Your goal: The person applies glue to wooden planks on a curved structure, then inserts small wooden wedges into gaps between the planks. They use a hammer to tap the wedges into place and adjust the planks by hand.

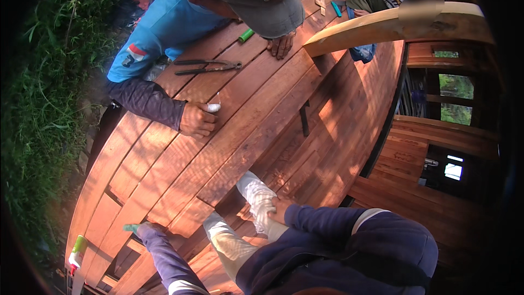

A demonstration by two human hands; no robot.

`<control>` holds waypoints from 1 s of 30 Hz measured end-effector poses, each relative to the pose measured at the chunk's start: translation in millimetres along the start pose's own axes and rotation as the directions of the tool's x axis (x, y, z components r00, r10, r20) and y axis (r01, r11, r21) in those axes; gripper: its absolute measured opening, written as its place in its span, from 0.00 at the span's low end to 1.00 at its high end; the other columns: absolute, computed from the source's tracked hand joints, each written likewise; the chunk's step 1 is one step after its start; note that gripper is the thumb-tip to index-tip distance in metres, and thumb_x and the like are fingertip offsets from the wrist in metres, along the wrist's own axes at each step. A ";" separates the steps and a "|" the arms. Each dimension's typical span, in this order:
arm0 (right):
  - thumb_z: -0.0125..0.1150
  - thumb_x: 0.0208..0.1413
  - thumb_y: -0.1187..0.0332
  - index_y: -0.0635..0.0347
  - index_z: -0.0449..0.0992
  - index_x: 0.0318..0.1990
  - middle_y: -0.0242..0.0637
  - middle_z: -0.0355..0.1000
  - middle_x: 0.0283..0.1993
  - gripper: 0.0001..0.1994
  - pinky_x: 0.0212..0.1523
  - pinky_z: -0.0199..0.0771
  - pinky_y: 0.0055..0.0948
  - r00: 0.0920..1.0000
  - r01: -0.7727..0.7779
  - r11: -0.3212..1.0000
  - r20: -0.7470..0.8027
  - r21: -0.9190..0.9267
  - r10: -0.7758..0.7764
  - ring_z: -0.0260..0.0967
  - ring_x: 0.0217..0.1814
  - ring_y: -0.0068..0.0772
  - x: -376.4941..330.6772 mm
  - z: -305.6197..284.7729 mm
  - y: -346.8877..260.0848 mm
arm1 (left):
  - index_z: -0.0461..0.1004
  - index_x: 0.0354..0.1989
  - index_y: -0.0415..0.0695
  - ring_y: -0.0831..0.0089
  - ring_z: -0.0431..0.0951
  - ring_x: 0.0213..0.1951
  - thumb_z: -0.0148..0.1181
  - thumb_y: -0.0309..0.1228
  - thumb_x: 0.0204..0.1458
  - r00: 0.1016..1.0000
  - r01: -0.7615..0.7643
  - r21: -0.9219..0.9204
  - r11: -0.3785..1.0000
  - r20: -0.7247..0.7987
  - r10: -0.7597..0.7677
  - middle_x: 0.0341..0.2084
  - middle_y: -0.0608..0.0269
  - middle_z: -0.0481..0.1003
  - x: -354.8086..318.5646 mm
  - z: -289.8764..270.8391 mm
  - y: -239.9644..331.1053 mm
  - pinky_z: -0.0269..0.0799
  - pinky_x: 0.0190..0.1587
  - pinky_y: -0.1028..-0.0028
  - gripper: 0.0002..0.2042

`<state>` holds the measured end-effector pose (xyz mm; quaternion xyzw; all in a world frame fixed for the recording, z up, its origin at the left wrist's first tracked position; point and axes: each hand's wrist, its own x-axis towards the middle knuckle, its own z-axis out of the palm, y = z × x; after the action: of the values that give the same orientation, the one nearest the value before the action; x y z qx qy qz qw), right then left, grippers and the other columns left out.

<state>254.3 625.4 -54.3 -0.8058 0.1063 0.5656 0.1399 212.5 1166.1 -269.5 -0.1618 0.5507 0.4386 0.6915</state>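
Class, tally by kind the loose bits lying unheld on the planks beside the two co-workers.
Metal pincers: 1
Green or teal sticks: 2
Small wooden cross: 1
Total: 4

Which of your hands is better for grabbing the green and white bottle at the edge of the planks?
Left. The left hand, though apparently holding a small teal thing, is out on the planks on the bottle's side. The right hand rests on the pale trouser leg, farther away.

Small teal object (131, 228) at plank edge, white-trousered knee (261, 201) bent
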 end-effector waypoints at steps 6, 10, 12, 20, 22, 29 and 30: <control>0.65 0.54 0.59 0.63 0.74 0.50 0.53 0.72 0.52 0.21 0.60 0.70 0.46 0.933 0.161 0.977 -0.345 0.141 -0.103 0.70 0.57 0.56 48.7 -9.1 7.6 | 0.61 0.71 0.39 0.51 0.67 0.65 0.35 0.86 0.41 0.979 0.102 0.994 -0.044 -0.092 0.184 0.67 0.49 0.66 5.4 12.0 -24.9 0.60 0.67 0.59 0.62; 0.66 0.53 0.67 0.66 0.71 0.51 0.53 0.70 0.52 0.20 0.62 0.67 0.49 0.436 0.474 0.877 -0.885 0.071 -0.164 0.65 0.59 0.61 131.6 -105.4 -3.6 | 0.63 0.69 0.35 0.48 0.69 0.64 0.32 0.86 0.42 0.939 0.090 0.982 -0.169 -0.027 0.343 0.63 0.45 0.70 3.3 4.9 -44.9 0.62 0.67 0.57 0.63; 0.65 0.54 0.65 0.65 0.69 0.58 0.56 0.62 0.65 0.25 0.71 0.57 0.50 0.396 0.385 0.921 -0.912 0.060 -0.106 0.55 0.70 0.61 172.0 -163.5 -15.2 | 0.64 0.68 0.33 0.46 0.70 0.63 0.31 0.86 0.43 0.909 0.144 0.953 -0.265 -0.022 0.417 0.62 0.42 0.71 -2.1 -0.7 -51.7 0.62 0.67 0.56 0.64; 0.59 0.59 0.52 0.42 0.60 0.74 0.44 0.42 0.81 0.35 0.79 0.28 0.60 0.499 0.169 0.982 -0.852 -0.083 -0.158 0.33 0.83 0.56 219.9 -218.2 -27.6 | 0.68 0.60 0.26 0.37 0.70 0.61 0.47 0.63 0.61 0.648 -0.008 0.715 -0.699 0.536 0.541 0.57 0.31 0.71 -111.9 15.1 -106.2 0.68 0.64 0.52 0.43; 0.59 0.59 0.51 0.42 0.60 0.74 0.44 0.42 0.81 0.35 0.79 0.28 0.60 0.436 0.197 0.974 -0.881 -0.108 -0.185 0.33 0.83 0.57 222.4 -214.7 -25.0 | 0.66 0.62 0.27 0.41 0.67 0.64 0.55 0.49 0.64 0.322 -0.199 0.220 -0.955 0.935 0.149 0.61 0.32 0.67 -155.4 -16.6 -150.8 0.65 0.66 0.51 0.33; 0.58 0.60 0.50 0.45 0.60 0.74 0.47 0.41 0.81 0.35 0.78 0.27 0.62 0.467 0.211 0.972 -0.864 -0.099 -0.190 0.32 0.83 0.58 223.5 -216.6 -23.5 | 0.62 0.67 0.36 0.39 0.60 0.68 0.58 0.43 0.59 0.031 -0.847 -0.402 -0.348 0.617 -0.787 0.67 0.34 0.60 -251.6 -129.0 -364.8 0.50 0.70 0.42 0.31; 0.58 0.60 0.50 0.45 0.60 0.74 0.47 0.41 0.81 0.35 0.78 0.27 0.63 0.442 0.217 0.970 -0.875 -0.109 -0.198 0.32 0.83 0.58 223.7 -217.2 -23.4 | 0.62 0.67 0.36 0.39 0.59 0.69 0.57 0.44 0.60 0.052 -0.806 -0.430 -0.406 0.632 -0.773 0.67 0.35 0.60 -253.5 -131.1 -378.4 0.49 0.70 0.41 0.32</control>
<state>529.1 569.3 -192.7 -0.9864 0.0692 0.0479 0.1410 426.0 751.8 -183.2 0.9689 0.0204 -0.0111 0.2462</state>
